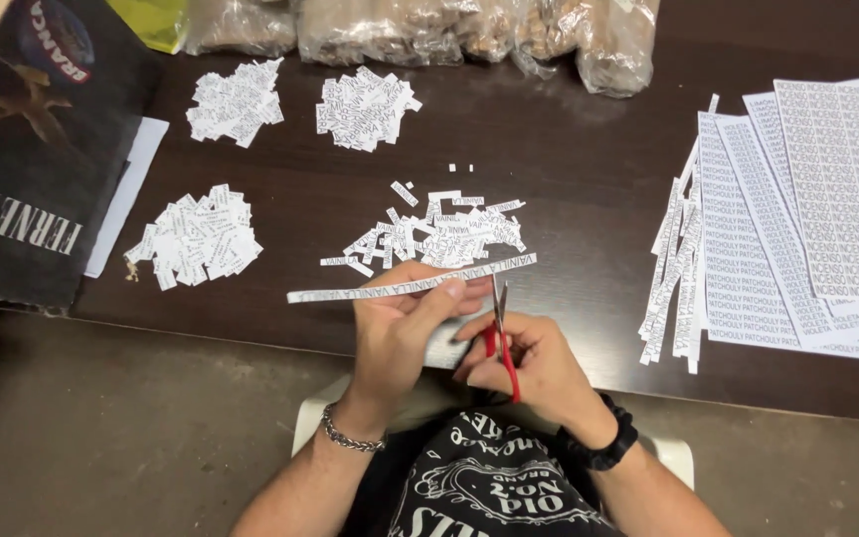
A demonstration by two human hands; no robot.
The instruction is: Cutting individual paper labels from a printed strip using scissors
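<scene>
Cutting a printed paper strip with red-handled scissors at the near edge of a dark table.

I see the long paper strip (412, 279) pinched at its middle between the closed fingers and thumb of my left hand (405, 328), running out level to both sides above my knuckles. My right hand (534, 363) is curled shut around the scissors (500, 333), whose blades point up and meet the strip just right of my left fingertips. Just beyond both hands lies a loose pile of cut slips (444, 234); farther out and to the left sit three more heaps (236, 99). Well right of my right hand, printed sheets (827, 199) overlap, with uncut strips (676, 268) beside them. The table (569, 149) carries it all.
</scene>
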